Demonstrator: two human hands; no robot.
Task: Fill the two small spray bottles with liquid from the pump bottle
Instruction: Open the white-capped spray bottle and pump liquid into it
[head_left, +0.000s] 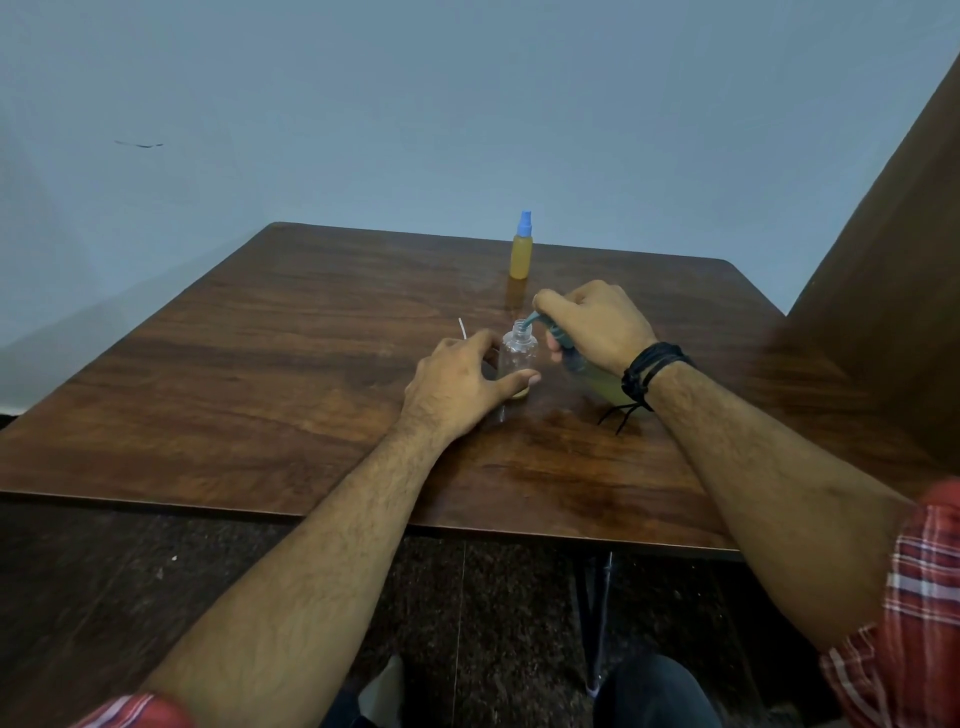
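Hands at work: the left hand (460, 382) grips 1 light, tippable clear plastic spray bottle (516, 358) low down, while the right hand (597, 325) clasps the teal-nozzled pump bottle (597, 376).

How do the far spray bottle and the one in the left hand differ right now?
The far bottle is full of yellow liquid; the near bottle holds only a little at the bottom. The far bottle is capped blue and stands free; the near bottle is open and gripped by the left hand. Both stand upright.

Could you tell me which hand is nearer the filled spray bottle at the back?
Right. The right hand sits just in front of the filled spray bottle; the left hand is farther forward and leftward.
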